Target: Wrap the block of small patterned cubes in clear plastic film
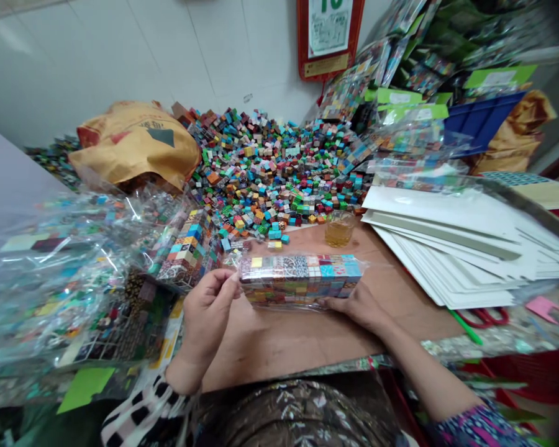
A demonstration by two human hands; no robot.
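Note:
A clear plastic bag packed with rows of small coloured cubes [302, 279] is held just above the brown table [284, 338] in front of me. My left hand [207, 310] pinches the bag's left end, fingers closed on the plastic. My right hand [361, 306] grips the bag from beneath at its lower right, with the fingers mostly hidden under it.
A large heap of loose coloured cubes [274, 167] fills the back of the table. A small glass of amber liquid [339, 228] stands behind the bag. Stacked white sheets [466, 248] lie right, filled bags [74, 279] left, a yellow sack [135, 143] behind, red scissors [484, 316] right.

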